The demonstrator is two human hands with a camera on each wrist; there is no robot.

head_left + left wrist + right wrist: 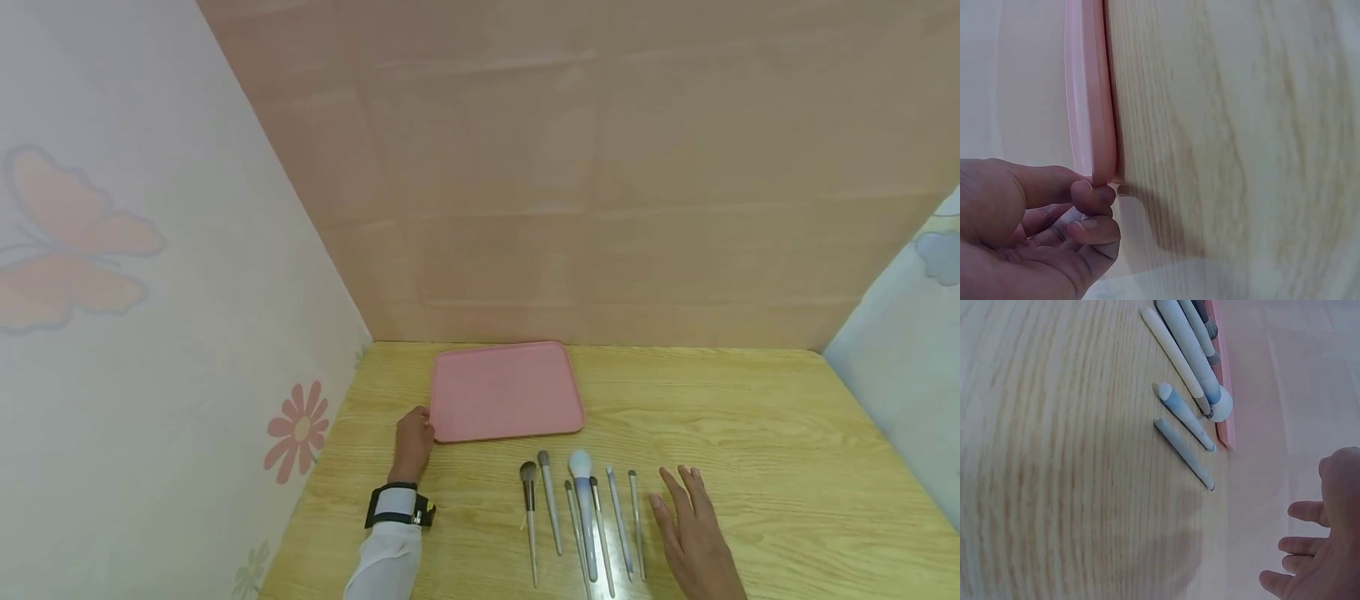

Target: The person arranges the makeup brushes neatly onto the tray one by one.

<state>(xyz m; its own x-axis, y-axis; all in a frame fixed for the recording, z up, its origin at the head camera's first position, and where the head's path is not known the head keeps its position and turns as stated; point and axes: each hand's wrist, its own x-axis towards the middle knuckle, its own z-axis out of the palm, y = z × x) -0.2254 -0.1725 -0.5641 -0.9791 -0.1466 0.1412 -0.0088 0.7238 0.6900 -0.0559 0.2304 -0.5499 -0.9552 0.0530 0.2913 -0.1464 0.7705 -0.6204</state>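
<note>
A pink rectangular tray lies on the wooden table near the back. My left hand pinches its near left corner; in the left wrist view, thumb and index finger meet at the tray's rim, with the other fingers curled below. Several makeup brushes lie in a loose row in front of the tray, heads pointing away from me. Among them are a dark-headed brush at the left and a large white-headed brush in the middle. My right hand, fingers spread, is held just right of the thin rightmost brush, holding nothing.
The wooden table meets a brown covered wall behind the tray. A white panel with flower and butterfly prints rises along the left side, and a pale panel bounds the right. A black strap circles the left wrist.
</note>
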